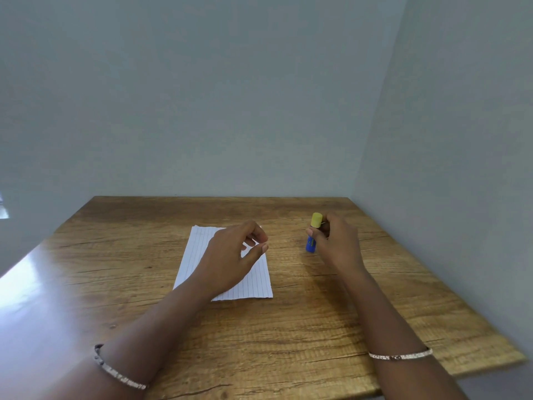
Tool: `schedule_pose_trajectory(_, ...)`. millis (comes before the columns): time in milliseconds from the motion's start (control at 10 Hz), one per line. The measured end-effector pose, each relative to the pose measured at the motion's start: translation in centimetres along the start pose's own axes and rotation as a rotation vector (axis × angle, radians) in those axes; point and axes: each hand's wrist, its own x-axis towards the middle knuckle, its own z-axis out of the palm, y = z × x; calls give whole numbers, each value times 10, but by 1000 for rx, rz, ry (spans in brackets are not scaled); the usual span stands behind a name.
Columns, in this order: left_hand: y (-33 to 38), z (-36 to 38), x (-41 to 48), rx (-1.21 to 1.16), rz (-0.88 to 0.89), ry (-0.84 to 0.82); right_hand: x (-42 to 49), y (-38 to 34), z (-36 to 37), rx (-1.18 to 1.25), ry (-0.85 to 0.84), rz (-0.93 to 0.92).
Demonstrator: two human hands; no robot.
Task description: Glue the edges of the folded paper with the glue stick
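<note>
Head view: the right hand [337,243] grips the capped glue stick [311,244] upright, right of the paper [196,255] on the table [317,327]. The left hand [230,258] hovers loosely curled, holding nothing, hiding the paper's middle; its fold is unclear.

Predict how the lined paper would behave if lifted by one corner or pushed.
The lined paper looks thin and lies flat, so it would probably droop. On the glossy table it may slide easily when pushed.

table [288,356]: wood-grain top, under the fingers [255,236]
back wall [202,96]: plain grey-blue, beyond the fingers
side wall [461,140]: same grey, right of the fingers
glare [24,284]: table edge, far left of the fingers
</note>
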Motion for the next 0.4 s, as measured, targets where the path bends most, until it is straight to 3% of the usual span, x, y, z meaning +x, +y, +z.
schedule_pose_trajectory(200, 4, 0, -7, 29, -20, 12, -5, -1, -5, 11, -74, 51)
schedule_pose_trajectory(400, 7, -3, -14, 103, -94, 80, -9, 3, -12, 88, -183, 217)
